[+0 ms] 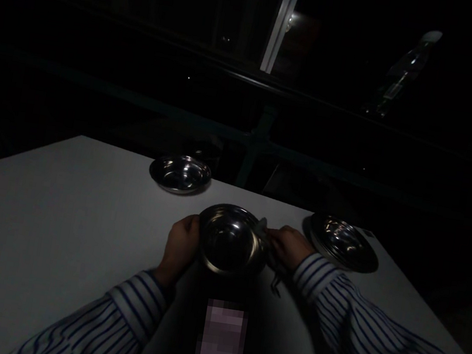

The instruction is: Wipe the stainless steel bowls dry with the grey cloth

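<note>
A shiny metal bowl point(228, 247) is tilted towards me over the near middle of a white table point(78, 224). My left hand point(181, 246) is closed on the bowl's left rim, thumb at the edge. My right hand point(291, 247) pinches a greyish, crumpled piece that looks like a cloth point(261, 226) against the bowl's right rim. Part of it seems to hang below that hand, but the dim light hides its full shape. Both forearms wear blue-striped sleeves.
Another metal bowl point(180, 174) sits near the table's far edge, left of centre. A stack of metal bowls point(344, 243) lies at the right edge. Beyond the table, a clear bottle point(404, 75) and a pale upright bar point(282, 24) show in the dark.
</note>
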A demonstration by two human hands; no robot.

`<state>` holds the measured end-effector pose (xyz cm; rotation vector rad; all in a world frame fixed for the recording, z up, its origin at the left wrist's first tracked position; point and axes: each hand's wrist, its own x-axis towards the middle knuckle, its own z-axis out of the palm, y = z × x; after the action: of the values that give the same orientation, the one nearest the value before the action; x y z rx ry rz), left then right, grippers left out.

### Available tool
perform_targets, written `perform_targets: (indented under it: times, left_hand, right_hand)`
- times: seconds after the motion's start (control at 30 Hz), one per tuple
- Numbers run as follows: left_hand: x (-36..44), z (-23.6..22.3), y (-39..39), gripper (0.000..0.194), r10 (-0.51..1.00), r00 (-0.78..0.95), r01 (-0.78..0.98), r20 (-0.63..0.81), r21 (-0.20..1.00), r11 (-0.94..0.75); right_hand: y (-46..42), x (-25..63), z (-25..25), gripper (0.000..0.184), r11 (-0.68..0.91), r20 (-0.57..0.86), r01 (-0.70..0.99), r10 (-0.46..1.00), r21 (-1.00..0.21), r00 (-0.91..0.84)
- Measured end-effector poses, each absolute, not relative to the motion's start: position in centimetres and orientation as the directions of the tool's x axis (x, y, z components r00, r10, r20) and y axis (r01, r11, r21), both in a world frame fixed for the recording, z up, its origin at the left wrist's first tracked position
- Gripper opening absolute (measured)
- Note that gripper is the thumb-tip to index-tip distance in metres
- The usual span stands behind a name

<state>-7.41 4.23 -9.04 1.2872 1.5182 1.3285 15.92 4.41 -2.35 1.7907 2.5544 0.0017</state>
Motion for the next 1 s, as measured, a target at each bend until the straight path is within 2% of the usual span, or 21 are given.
perform_targets:
  times: [0.13, 0.33, 0.57, 0.67, 0.8, 1.0]
  left_hand:
    - [-7.5, -8.8, 4.2, 0.035, 0.973, -0.211, 0.215, 0.097, 0.975, -0.051]
    - [-7.7, -8.6, 4.1, 0.033, 0.971, -0.210, 0.238, 0.114, 0.969, -0.062]
    - [-7.3, -8.5, 4.1, 0.033, 0.973, -0.218, 0.196, 0.074, 0.980, -0.031]
    - [-7.3, -8.2, 4.0, 0.033, 0.973, -0.221, 0.157, 0.068, 0.987, -0.033]
    - [-7.5, -8.0, 4.1, 0.044, 0.969, -0.244, 0.103, 0.039, 0.995, -0.014]
    - [-7.8, -8.0, 4.3, 0.060, 0.956, -0.293, 0.022, -0.019, 0.999, 0.026]
  right_hand:
    - [7.7, 13.2, -1.7, 0.026, 0.411, -0.061, 0.911, 0.911, 0.042, -0.408]
    - [11.9, 6.3, -2.1, 0.026, 0.562, -0.049, 0.827, 0.827, 0.031, -0.560]
    - [9.5, 13.3, -1.9, 0.028, 0.473, -0.054, 0.878, 0.881, 0.067, -0.470]
    - [10.0, 12.4, -2.1, 0.026, 0.477, -0.034, 0.876, 0.879, 0.075, -0.476]
    - [11.2, 7.5, -2.6, 0.024, 0.552, 0.016, 0.831, 0.832, 0.070, -0.554]
    - [10.0, 4.2, -3.0, 0.027, 0.689, -0.001, 0.723, 0.724, 0.056, -0.690]
